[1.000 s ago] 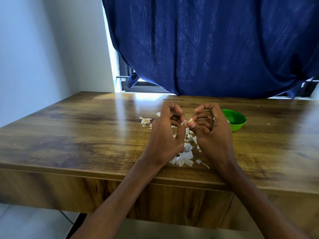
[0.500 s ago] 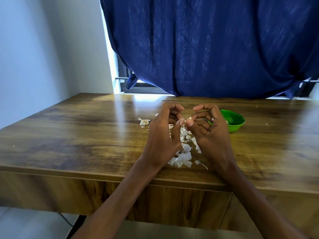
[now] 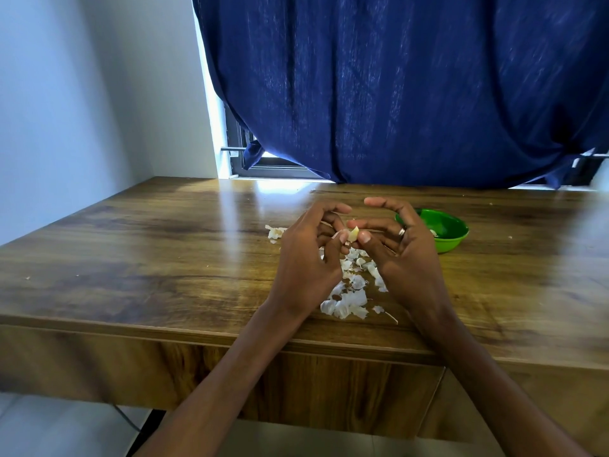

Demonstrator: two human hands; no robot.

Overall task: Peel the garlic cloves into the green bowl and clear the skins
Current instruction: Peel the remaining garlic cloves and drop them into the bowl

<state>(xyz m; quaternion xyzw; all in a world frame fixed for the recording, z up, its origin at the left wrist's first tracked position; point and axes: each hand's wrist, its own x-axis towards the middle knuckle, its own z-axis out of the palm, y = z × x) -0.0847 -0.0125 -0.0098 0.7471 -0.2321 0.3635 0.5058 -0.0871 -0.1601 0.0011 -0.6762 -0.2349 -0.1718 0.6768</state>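
Since a moment ago more pale flesh has been bared on the garlic clove (image 3: pixel 354 233), pinched between left hand (image 3: pixel 308 258) and right hand (image 3: pixel 400 255) above the skins (image 3: pixel 349 296) near the table's (image 3: pixel 131 258) front edge, left of the green bowl (image 3: pixel 453 240), and could be dropped if squeezed.

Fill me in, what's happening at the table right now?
A person is peeling garlic over a wooden table. Both hands meet above it: the left hand and the right hand pinch a small garlic clove between their fingertips. A pile of loose skins lies on the table beneath the hands, not yet cleared. The green bowl sits just beyond the right hand; its contents are hard to make out.
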